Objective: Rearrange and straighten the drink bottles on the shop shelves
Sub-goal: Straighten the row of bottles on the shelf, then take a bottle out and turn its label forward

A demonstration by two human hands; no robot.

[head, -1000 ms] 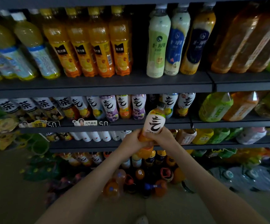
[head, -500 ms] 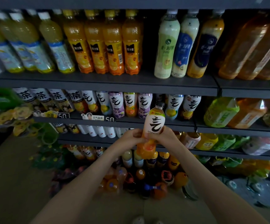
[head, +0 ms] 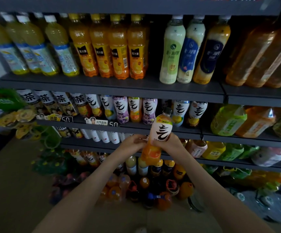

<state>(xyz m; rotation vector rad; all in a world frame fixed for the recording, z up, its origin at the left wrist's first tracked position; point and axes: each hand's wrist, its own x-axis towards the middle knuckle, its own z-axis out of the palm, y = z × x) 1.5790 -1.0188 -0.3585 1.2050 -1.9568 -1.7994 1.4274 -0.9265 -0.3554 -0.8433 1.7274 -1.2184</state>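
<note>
An orange-and-white drink bottle [head: 159, 135] with a large black character on its label is held upright in front of the second shelf [head: 136, 126]. My left hand [head: 133, 142] grips its lower left side and my right hand [head: 171, 145] grips its right side. Right behind the bottle's cap, the shelf row of similar white-labelled bottles [head: 134, 109] has a dark gap.
The top shelf [head: 102, 86] carries yellow bottles, orange juice bottles [head: 109, 47] and three tall milky bottles [head: 185, 51]. Large amber and green bottles [head: 228, 120] fill the right bay. Lower shelves hold more bottles, and several stand loose on the floor [head: 144, 190].
The view has shifted so the shelves sit further right and lower. Both hands keep holding the bottle at about the same spot in front of the second shelf.
</note>
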